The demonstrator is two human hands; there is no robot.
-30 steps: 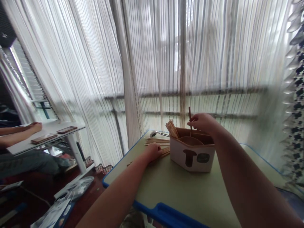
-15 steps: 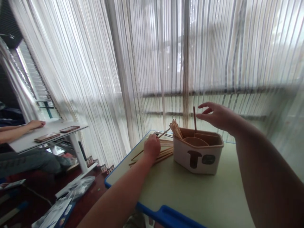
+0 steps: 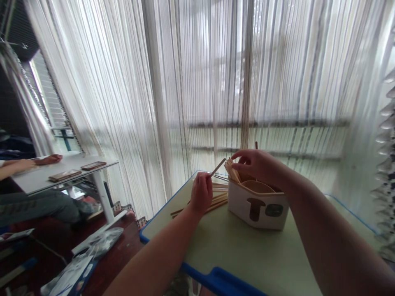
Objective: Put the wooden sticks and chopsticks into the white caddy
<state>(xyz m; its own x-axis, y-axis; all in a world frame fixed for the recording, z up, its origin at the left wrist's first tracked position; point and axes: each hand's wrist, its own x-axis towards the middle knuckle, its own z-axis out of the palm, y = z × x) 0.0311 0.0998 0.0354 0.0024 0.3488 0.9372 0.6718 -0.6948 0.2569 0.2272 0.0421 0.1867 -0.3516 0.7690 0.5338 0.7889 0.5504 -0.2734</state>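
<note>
My left hand (image 3: 201, 192) is closed round a thin wooden stick (image 3: 217, 167) and holds it raised, its tip slanting up to the right. Under that hand several more wooden sticks (image 3: 216, 198) lie flat on the pale green table (image 3: 234, 250). My right hand (image 3: 256, 165) hovers over the left rim of a white and brown holder box (image 3: 258, 205), fingers curled and apart, near the bundle of sticks (image 3: 231, 168) standing in it. A dark brown stick (image 3: 256, 145) stands upright in the box behind my right hand.
The table has a blue rim (image 3: 222, 279) with a handle notch at the near edge. Sheer striped curtains (image 3: 197, 82) hang behind. At left another person's arms (image 3: 27, 164) rest on a white desk (image 3: 61, 174) with two flat brown cases. Packets lie on the dark floor (image 3: 92, 246).
My left hand has lifted one stick off the pile. My right hand let go of the dark stick, now standing in the box, and moved left toward the bundle.
</note>
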